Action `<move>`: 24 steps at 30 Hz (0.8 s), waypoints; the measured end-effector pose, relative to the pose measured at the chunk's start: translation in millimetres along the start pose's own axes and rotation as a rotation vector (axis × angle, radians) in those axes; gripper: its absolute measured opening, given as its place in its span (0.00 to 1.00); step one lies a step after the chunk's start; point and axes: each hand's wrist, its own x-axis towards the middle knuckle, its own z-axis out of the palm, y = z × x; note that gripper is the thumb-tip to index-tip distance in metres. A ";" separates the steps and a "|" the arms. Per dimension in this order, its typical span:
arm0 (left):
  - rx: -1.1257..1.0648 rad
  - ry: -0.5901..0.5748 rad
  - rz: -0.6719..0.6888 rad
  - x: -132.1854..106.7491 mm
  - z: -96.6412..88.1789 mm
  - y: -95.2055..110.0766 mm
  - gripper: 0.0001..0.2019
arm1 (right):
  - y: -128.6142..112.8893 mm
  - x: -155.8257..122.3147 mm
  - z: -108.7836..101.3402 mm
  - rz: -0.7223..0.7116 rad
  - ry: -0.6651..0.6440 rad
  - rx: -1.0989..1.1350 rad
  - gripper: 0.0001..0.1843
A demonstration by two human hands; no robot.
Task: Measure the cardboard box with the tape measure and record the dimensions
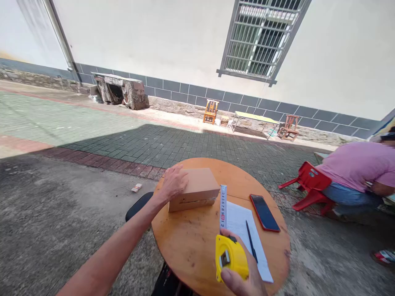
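A closed brown cardboard box (200, 181) sits on the round wooden table (191, 250). My left hand (174, 183) lies over the box's left top edge, fingers stretched out. In my right hand (247, 275) is a yellow tape measure (231, 257), held above the near part of the table. Its numbered blade (223, 205) is pulled out a short way and points away from me, its end just right of the box. I cannot tell whether blade and box touch. Beneath and beside the tape measure are white paper sheets (240, 216) with a black pen (251, 242) on them.
A phone with a red edge (264, 212) lies at the table's right. To the right, a person in a pink shirt (361, 164) sits on a red plastic chair (311, 185). Wooden chairs (211, 111) and a low yellow-topped table (256, 118) stand along the wall.
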 end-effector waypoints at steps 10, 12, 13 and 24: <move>-0.129 0.045 -0.171 -38.7 14.9 -17.5 0.21 | -12.1 99.6 36.2 0.095 -0.188 0.121 0.36; -0.155 0.044 -0.157 -36.3 14.9 -19.2 0.21 | -14.9 116.5 44.5 0.098 -0.185 0.114 0.35; -0.167 0.043 -0.151 -35.3 14.7 -19.8 0.21 | -15.6 122.4 48.2 0.101 -0.182 0.103 0.35; -0.214 0.055 -0.150 -37.8 18.0 -18.4 0.22 | -19.2 140.4 69.3 0.188 -0.085 0.151 0.25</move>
